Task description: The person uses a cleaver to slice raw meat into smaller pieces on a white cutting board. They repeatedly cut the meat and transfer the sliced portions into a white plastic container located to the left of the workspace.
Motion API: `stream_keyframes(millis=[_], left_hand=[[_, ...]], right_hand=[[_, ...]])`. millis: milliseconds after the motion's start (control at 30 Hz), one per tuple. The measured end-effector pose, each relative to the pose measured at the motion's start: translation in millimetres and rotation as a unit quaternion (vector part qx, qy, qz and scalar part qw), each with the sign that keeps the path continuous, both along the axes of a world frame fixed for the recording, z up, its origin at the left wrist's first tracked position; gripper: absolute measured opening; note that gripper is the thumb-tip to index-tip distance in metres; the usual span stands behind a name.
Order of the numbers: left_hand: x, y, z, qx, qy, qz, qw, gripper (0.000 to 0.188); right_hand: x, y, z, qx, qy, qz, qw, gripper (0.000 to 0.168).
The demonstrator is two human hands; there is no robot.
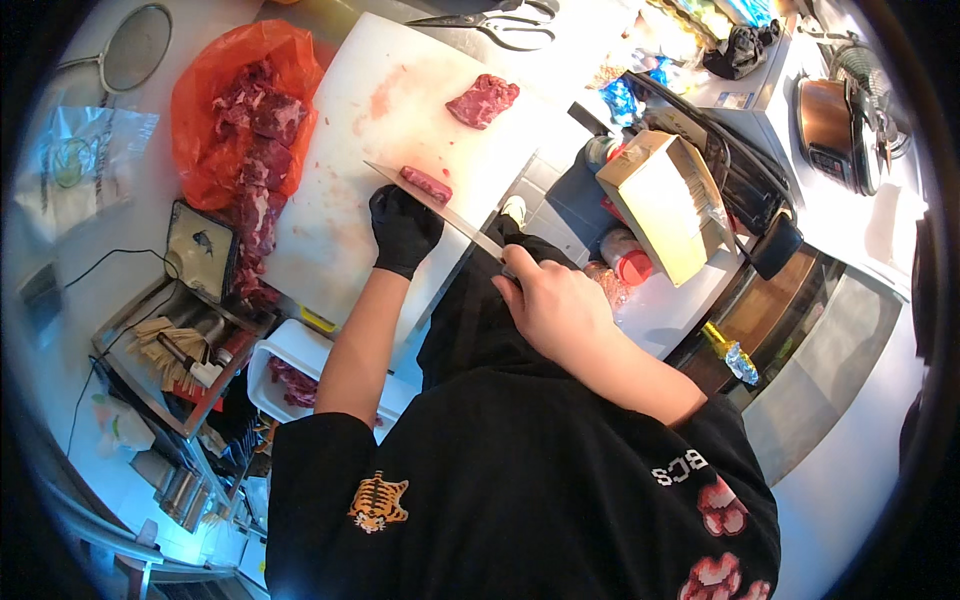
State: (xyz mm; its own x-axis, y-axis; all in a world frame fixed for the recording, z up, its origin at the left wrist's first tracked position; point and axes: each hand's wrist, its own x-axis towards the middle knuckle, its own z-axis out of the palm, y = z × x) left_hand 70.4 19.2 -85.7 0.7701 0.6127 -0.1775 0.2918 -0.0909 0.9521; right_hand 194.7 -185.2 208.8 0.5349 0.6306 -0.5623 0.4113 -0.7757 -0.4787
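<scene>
My right hand, bare, grips the handle of a long kitchen knife. Its blade slants across a white cutting board, tip towards the far left. Along the blade's far side lies a narrow strip of raw red meat. On the near side my left hand, in a black glove, rests on the board with curled fingers by the blade; whether meat is under them is hidden. Farther back on the board sits a flat piece of raw meat. Large raw meat chunks spill from a red plastic bag left of the board.
Black-handled scissors lie beyond the board. A white tub with cut meat stands near my left forearm, beside a patterned dish. Rightward are a cardboard box of sticks and a red-lidded jar.
</scene>
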Motion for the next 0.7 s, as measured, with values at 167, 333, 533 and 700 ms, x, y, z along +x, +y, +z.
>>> stream_keyframes(millis=[167,333,533,700], left_hand=[[17,6,33,0.170,0.041,-0.097,0.980,0.036],[16,14,47,0.493,-0.006,-0.129,0.861,0.030],[21,12,59,0.512,-0.001,-0.150,0.846,0.023],[19,11,58,0.497,-0.015,-0.118,0.859,0.021]], right_hand=[[3,23,-33,0.045,-0.026,-0.007,0.999,0.027],[0,7,-42,0.080,-0.044,0.000,0.996,0.027],[-2,5,-61,0.101,-0.060,0.004,0.993,0.027],[1,26,-79,0.116,-0.060,0.006,0.991,0.027]])
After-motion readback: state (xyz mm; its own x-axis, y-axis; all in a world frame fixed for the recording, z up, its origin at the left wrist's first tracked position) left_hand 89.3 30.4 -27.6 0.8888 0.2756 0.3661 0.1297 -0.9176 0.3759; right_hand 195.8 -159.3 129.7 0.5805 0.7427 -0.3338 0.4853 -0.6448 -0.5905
